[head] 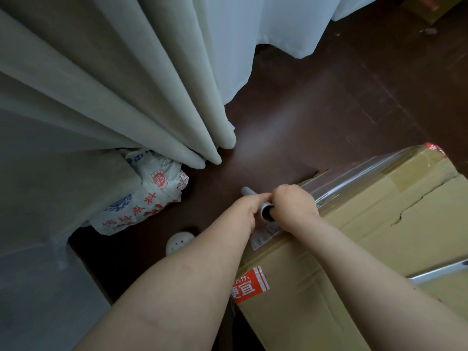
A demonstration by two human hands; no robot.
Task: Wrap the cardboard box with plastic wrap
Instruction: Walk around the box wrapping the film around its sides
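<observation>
Gripping the plastic wrap roll (pixel 266 214) in both fists, you hold it at the left corner of the cardboard box (pixel 379 236), which sits on the dark floor (pixel 304 110). Your left hand (pixel 247 209) curls round the roll's far part, and your right hand (pixel 291 206) curls over its near end. Stretched film (pixel 354 179) runs from the roll along the box's far top edge (a second band (pixel 440 272) glints at the right). Much of the cardboard looks bare, so the wrapping seems begun, with several passes left.
</observation>
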